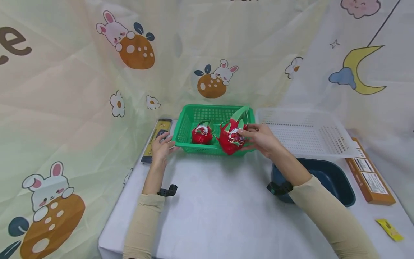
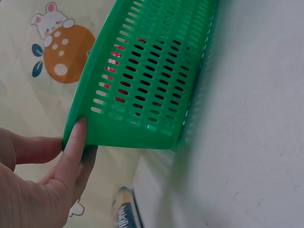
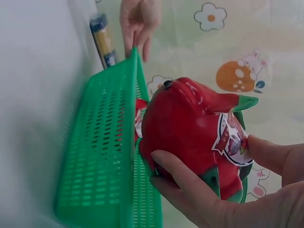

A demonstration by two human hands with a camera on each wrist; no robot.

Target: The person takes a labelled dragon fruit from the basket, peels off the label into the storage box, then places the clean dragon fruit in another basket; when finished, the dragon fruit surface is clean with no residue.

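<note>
My right hand [image 1: 261, 139] holds a red dragon fruit [image 1: 230, 137] with green leaf tips and a round label, tilted above the front right of a green basket [image 1: 217, 108]. In the right wrist view, thumb and fingers span the glossy dragon fruit [image 3: 185, 128]. A second, smaller-looking dragon fruit [image 1: 202, 134] sits inside the basket, toward its left. My left hand [image 1: 161, 148] is at the basket's front left corner. The left wrist view has its thumb and fingers pinching the rim of the basket [image 2: 128, 135].
A white perforated basket [image 1: 300, 133] stands to the right, behind a dark blue basin [image 1: 336, 183]. Farther right lie a brown box [image 1: 372, 180] and a small yellow packet [image 1: 389, 229]. A yellow and dark package [image 1: 157, 138] lies left of the green basket. Printed cloth hangs behind.
</note>
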